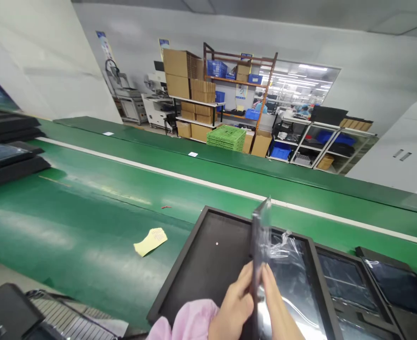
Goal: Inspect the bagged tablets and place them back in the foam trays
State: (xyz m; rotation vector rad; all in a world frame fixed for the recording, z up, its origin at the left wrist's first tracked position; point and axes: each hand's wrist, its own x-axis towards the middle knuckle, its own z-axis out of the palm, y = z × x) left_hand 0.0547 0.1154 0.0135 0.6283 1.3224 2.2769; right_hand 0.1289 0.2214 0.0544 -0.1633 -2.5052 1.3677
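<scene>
Between my palms a thin dark screen panel point(258, 236) in clear film stands upright, almost edge-on to me. My left hand point(231, 304) presses its left face, thumb and fingers closed against it. On the other face lie the straight fingers of my right hand point(277, 304). Beneath is a black tray point(225, 255); its left part is bare apart from a small white speck. A film-covered screen point(293, 274) lies in the tray's right part, partly hidden by the panel and my right hand.
Further right, more screens point(346, 278) lie in black trays. Black foam trays point(13, 170) are stacked at the left. A yellow paper slip point(151, 241) and a small red piece point(166, 207) rest on the green bench point(88, 231). A wire rack point(66, 314) stands at the near left.
</scene>
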